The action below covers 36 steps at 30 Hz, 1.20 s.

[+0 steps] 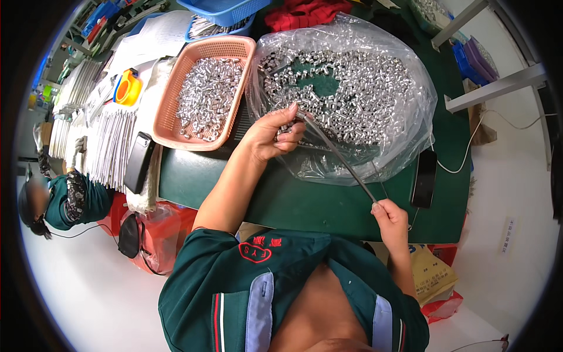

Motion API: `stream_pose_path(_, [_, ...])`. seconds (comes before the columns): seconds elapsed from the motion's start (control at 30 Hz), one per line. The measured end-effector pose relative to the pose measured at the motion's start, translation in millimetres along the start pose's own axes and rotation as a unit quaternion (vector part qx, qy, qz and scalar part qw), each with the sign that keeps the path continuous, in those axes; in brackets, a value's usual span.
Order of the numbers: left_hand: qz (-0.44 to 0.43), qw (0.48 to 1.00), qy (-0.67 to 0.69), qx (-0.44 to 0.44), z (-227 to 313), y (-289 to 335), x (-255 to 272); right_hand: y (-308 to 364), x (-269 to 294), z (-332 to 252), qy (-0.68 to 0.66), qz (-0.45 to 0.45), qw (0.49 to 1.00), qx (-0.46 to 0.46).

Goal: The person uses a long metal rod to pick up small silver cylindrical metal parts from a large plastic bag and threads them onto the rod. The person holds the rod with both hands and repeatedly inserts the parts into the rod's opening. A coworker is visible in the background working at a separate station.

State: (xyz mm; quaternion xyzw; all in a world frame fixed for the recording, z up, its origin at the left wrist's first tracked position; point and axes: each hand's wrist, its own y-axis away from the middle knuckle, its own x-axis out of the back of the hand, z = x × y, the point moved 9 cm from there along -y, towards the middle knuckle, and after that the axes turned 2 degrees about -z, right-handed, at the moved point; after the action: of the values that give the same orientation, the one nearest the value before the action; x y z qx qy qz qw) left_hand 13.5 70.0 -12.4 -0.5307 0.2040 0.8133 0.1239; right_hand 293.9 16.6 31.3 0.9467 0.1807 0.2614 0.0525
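Red cloth (306,15), black phone (424,179) at right

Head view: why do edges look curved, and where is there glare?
Head view: the wide fisheye lens makes the dark green tabletop's right edge bow outward, with black corners; glare streaks the crumpled clear plastic bag and glints off the small silver metal pieces; the thin grey rod shows no obvious blur.

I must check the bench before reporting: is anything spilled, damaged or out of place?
Nothing clearly stands out: the small metal pieces lie within the clear plastic and the pink basket, and the held metal rod shows no visible break.
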Motion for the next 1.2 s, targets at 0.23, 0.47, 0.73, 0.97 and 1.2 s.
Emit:
stream_pose_path(0.23, [0.009, 0.997, -0.081, -0.010, 6.7, 6.5, -6.3, -1.1, 11.6, -21.8, 0.066, 0.044, 0.995, 0.068])
stream_pose_path(0.47, [0.029, 0.995, -0.097, -0.022, 7.6, 9.1, -10.0, -0.4, 10.0, -22.7, 0.063, 0.049, 0.992, 0.094])
stream_pose_path(0.73, [0.088, 0.971, -0.165, -0.152, 15.7, 9.6, -11.6, -1.2, 4.1, -12.1, 0.018, 0.021, 0.999, 0.045])
stream_pose_path(0.97, [0.213, 0.893, -0.226, -0.327, 21.7, 24.3, -9.6, 2.6, -7.9, -17.4, -0.016, 0.004, 1.000, 0.026])
stream_pose_path(1.2, [0.236, 0.893, -0.191, -0.332, 23.1, 20.7, -8.7, 10.8, -12.6, -43.8, 0.159, 0.103, 0.972, 0.141])
